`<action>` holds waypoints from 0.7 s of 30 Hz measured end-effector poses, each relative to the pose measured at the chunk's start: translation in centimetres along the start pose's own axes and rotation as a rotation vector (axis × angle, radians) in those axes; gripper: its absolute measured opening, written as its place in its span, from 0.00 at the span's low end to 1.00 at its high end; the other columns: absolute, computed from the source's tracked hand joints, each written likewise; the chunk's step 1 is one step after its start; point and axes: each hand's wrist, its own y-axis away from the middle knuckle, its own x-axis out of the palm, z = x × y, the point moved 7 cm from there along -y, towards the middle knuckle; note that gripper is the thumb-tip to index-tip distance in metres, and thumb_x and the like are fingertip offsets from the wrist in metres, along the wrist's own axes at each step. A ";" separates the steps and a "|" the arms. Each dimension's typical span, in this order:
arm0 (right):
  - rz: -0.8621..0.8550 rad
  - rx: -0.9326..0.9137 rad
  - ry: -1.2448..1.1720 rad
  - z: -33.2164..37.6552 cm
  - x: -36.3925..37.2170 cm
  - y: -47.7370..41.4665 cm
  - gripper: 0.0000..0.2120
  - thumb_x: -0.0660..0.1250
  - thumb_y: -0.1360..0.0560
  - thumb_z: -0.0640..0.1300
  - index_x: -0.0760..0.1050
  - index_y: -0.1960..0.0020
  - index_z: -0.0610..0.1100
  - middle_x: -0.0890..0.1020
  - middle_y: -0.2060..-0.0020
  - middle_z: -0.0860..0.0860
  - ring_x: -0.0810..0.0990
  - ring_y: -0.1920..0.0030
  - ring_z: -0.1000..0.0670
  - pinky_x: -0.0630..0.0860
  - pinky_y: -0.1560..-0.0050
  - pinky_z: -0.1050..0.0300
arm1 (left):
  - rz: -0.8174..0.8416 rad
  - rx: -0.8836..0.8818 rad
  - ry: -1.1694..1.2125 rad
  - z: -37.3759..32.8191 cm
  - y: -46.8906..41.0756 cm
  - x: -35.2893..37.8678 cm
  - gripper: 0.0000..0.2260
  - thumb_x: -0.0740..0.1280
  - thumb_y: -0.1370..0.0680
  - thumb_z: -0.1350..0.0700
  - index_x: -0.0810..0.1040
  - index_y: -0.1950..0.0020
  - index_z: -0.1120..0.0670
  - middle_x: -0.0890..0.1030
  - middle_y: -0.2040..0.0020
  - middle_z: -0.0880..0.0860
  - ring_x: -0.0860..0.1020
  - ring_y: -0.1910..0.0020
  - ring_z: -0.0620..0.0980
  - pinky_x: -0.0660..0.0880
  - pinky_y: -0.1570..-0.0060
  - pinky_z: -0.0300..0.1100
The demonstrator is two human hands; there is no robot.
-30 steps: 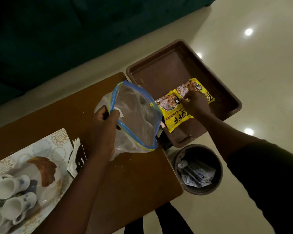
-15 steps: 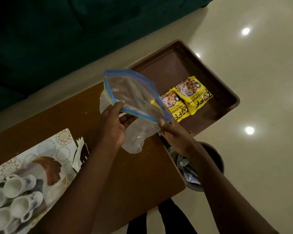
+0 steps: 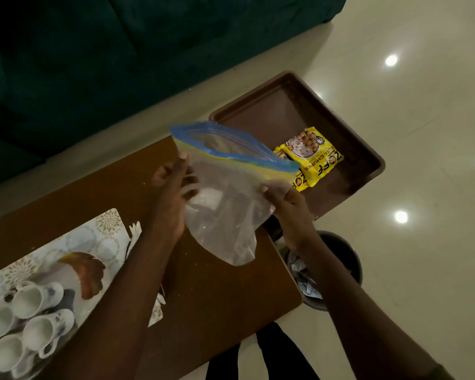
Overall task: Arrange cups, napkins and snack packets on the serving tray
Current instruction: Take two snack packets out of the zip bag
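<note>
Both hands hold a clear zip bag (image 3: 225,209) with a blue and yellow seal above the wooden table's right end. My left hand (image 3: 173,193) grips its left side and my right hand (image 3: 283,198) pinches its right edge. Behind the bag, a brown serving tray (image 3: 261,116) sticks out past the table edge. Two yellow snack packets (image 3: 313,160) lie flat in it, the nearer one partly hidden by the bag. Several white cups (image 3: 36,300) lie on their sides on a patterned mat (image 3: 107,223) at the lower left. White napkins (image 3: 135,234) peek out beside my left forearm.
The brown wooden table (image 3: 217,297) ends just right of the bag. A dark waste bin (image 3: 343,253) with paper scraps stands on the pale tiled floor below the tray. A dark green sofa (image 3: 121,50) fills the far side.
My right hand left the snack packets in the tray and took the bag's right edge. Both hands lifted the bag and turned it more upright, toward the tray.
</note>
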 end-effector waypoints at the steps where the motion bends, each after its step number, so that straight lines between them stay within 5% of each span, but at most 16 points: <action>1: 0.000 0.010 0.010 0.0 -0.4 -0.3 0.07 0.65 0.22 0.40 0.79 0.48 0.38 0.85 0.55 0.46 0.84 0.54 0.49 0.79 0.53 0.56 | -0.072 0.080 -0.105 -0.6 -0.3 -1.4 0.09 0.71 0.28 0.46 0.76 0.55 0.49 0.80 0.56 0.50 0.79 0.57 0.46 0.75 0.59 0.43; 4: -0.006 0.080 -0.022 0.0 -1.4 -1.3 0.05 0.64 0.22 0.37 0.78 0.54 0.42 0.84 0.61 0.46 0.83 0.56 0.46 0.79 0.57 0.57 | -0.115 0.156 -0.295 -0.4 -0.9 -4.2 0.13 0.72 0.27 0.50 0.74 0.45 0.47 0.79 0.45 0.52 0.77 0.48 0.46 0.72 0.54 0.43; 8: 0.051 0.223 -0.166 0.2 -1.2 -2.2 0.10 0.62 0.22 0.35 0.75 0.57 0.47 0.83 0.70 0.51 0.85 0.64 0.52 0.77 0.65 0.61 | 0.033 -0.180 -0.262 4.2 -0.6 -5.4 0.38 0.71 0.32 0.41 0.57 0.26 0.42 0.73 0.33 0.51 0.74 0.37 0.50 0.72 0.41 0.53; 10: 0.080 0.242 -0.188 0.7 -0.4 -2.2 0.09 0.61 0.21 0.34 0.73 0.56 0.46 0.82 0.71 0.51 0.85 0.67 0.54 0.76 0.72 0.64 | 0.221 -0.378 -0.101 6.3 0.6 -4.9 0.34 0.70 0.31 0.41 0.63 0.27 0.43 0.77 0.34 0.51 0.78 0.38 0.52 0.74 0.41 0.54; 12: 0.091 0.191 -0.097 1.0 0.1 -2.4 0.03 0.64 0.21 0.37 0.74 0.51 0.44 0.84 0.65 0.50 0.85 0.65 0.54 0.77 0.72 0.64 | 0.339 -0.439 0.058 6.5 1.6 -4.1 0.25 0.75 0.33 0.44 0.76 0.39 0.50 0.82 0.43 0.52 0.82 0.45 0.51 0.79 0.51 0.49; 14: 0.119 0.138 0.083 1.1 1.1 -1.9 0.12 0.67 0.23 0.46 0.73 0.40 0.46 0.84 0.53 0.51 0.85 0.55 0.55 0.79 0.64 0.62 | 0.235 -0.344 0.115 6.1 1.4 -4.4 0.14 0.76 0.31 0.54 0.77 0.50 0.52 0.83 0.54 0.50 0.81 0.56 0.48 0.80 0.63 0.41; 16: 0.156 0.166 0.134 -0.2 1.7 -0.9 0.23 0.70 0.25 0.50 0.68 0.33 0.48 0.83 0.45 0.50 0.84 0.48 0.54 0.80 0.56 0.59 | 0.038 -0.246 0.106 5.7 1.2 -5.2 0.10 0.70 0.26 0.62 0.74 0.48 0.53 0.82 0.57 0.48 0.81 0.61 0.45 0.79 0.67 0.39; 21: 0.099 0.121 0.209 -0.2 1.7 0.0 0.26 0.69 0.26 0.32 0.63 0.33 0.45 0.79 0.51 0.47 0.83 0.63 0.60 0.79 0.67 0.65 | -0.117 0.050 -0.136 2.9 0.2 -7.0 0.16 0.67 0.24 0.65 0.68 0.42 0.50 0.78 0.61 0.52 0.78 0.64 0.48 0.73 0.66 0.41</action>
